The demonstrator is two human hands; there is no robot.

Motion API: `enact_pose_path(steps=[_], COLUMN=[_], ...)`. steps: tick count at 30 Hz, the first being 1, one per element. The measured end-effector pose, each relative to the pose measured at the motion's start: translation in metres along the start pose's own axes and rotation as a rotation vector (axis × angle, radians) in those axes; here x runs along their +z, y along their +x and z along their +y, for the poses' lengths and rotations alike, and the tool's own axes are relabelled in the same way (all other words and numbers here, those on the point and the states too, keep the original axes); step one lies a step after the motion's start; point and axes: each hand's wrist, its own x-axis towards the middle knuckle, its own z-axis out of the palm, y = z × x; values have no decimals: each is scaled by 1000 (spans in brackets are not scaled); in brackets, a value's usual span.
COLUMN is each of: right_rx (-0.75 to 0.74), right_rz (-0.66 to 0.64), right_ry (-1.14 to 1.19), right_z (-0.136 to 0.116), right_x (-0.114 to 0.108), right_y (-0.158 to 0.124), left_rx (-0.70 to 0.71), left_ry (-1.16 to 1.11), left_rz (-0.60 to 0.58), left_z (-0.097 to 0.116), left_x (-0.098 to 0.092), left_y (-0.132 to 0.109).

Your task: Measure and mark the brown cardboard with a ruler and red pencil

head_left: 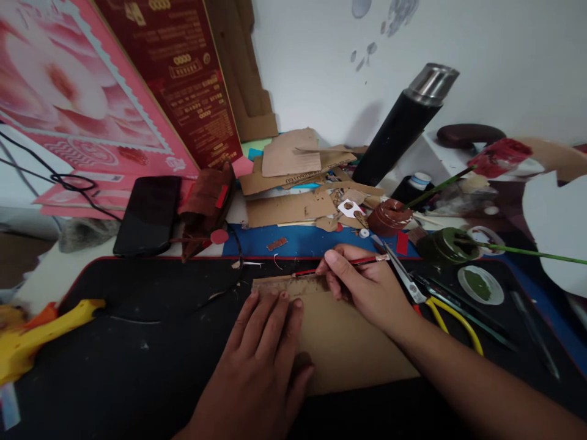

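Observation:
A brown cardboard sheet (358, 342) lies on the black mat in front of me. Along its far edge rests a clear strip that looks like a ruler (306, 285), stained and see-through. My left hand (263, 348) lies flat with fingers stretched out, the fingertips pressing on the strip's near edge and the palm over the sheet's left side. In my right hand (355, 284), a red and black pencil (370, 260) is pinched, slanting low with its tip to the left near the strip's far edge. Scissors with yellow handles (419, 296) lie just right of that hand.
At the left are a yellow glue gun (50, 333) and a black phone (147, 214). Cardboard scraps (284, 208) pile up behind. A black thermos (397, 134), a brown paint jar (389, 217) and a green paint jar (443, 245) stand at the right, with brushes sticking out.

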Motion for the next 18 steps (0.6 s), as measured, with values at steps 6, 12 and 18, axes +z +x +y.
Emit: enact_pose_path(steps=[6, 12, 18], right_rx=[-1, 4, 5], right_rz=[-8, -13, -16], right_ry=[18, 19, 17], right_z=[1, -1, -2], right_x=[1, 1, 2], right_y=[0, 0, -1], left_rx=[-3, -19, -29], left_ry=[0, -17, -33], left_rz=[8, 14, 6], left_z=[0, 2, 2], left_x=[0, 2, 2], left_y=[0, -2, -3])
